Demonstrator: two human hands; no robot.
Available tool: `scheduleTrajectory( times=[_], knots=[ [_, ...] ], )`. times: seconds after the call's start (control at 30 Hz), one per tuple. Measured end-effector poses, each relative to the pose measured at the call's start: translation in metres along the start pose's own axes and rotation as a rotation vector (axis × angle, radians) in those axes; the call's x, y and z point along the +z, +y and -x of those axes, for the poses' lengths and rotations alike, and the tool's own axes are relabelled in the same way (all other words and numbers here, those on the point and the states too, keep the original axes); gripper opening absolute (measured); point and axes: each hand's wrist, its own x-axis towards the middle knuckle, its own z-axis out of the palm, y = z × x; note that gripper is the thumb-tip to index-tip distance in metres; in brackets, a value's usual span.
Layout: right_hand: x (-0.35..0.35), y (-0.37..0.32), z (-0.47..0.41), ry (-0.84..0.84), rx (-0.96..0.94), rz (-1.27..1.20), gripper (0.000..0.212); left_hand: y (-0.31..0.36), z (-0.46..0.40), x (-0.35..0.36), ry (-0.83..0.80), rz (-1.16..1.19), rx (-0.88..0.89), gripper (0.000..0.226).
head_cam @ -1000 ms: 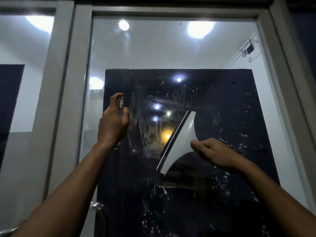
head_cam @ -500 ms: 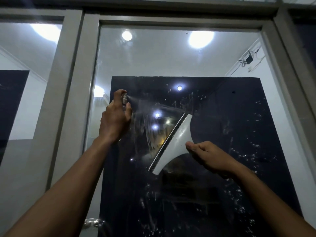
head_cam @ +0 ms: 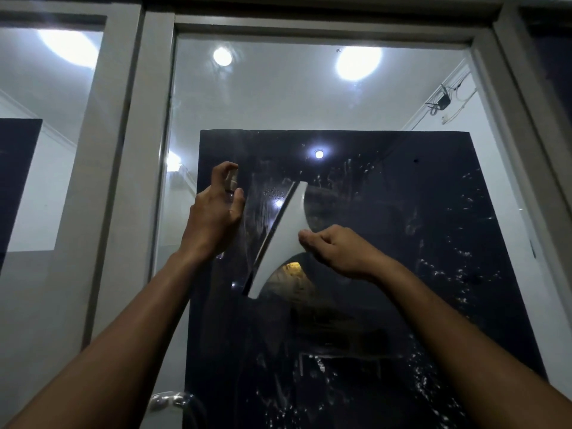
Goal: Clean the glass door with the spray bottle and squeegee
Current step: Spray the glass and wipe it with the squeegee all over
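- Against the glass, the squeegee lies steeply tilted, held by the right hand.
- Left hand grips the bottle, apparently aimed right at the blade.

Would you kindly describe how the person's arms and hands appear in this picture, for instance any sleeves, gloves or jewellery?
Both forearms are bare as far as the frame's bottom edge; no sleeve shows. The left hand and the right hand wear no gloves. No watch, bracelet or ring is visible on either wrist or on the fingers that show, though the dim light could hide something small.
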Motion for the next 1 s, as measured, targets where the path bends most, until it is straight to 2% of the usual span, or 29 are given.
scheduleTrajectory(
  times=[0.1, 0.27, 0.5, 0.67, 0.83, 1.0],
  knots=[
    [0.001, -0.013, -0.013, 0.040, 0.037, 0.010, 0.062, 0.000, 0.002, 0.001, 0.016, -0.028, 0.011, 0.038],
    [-0.001, -0.007, -0.011, 0.208, 0.155, -0.212, 0.058, 0.001, 0.003, 0.000, 0.039, -0.011, 0.002, 0.043],
    [-0.016, 0.009, 0.007, 0.210, 0.195, -0.367, 0.055, 0.000, 0.000, -0.006, 0.025, -0.021, 0.025, 0.043],
    [-0.039, 0.026, 0.029, 0.352, 0.275, -0.490, 0.055, 0.003, 0.001, -0.007, 0.034, 0.003, 0.034, 0.038],
    [-0.051, 0.043, 0.051, 0.426, 0.366, -0.507, 0.056, 0.018, -0.005, 0.001, 0.063, 0.069, 0.041, 0.044],
    [-0.055, 0.058, 0.064, 0.478, 0.408, -0.508, 0.056, 0.036, -0.015, 0.016, -0.020, 0.055, 0.058, 0.038]
  ],
)
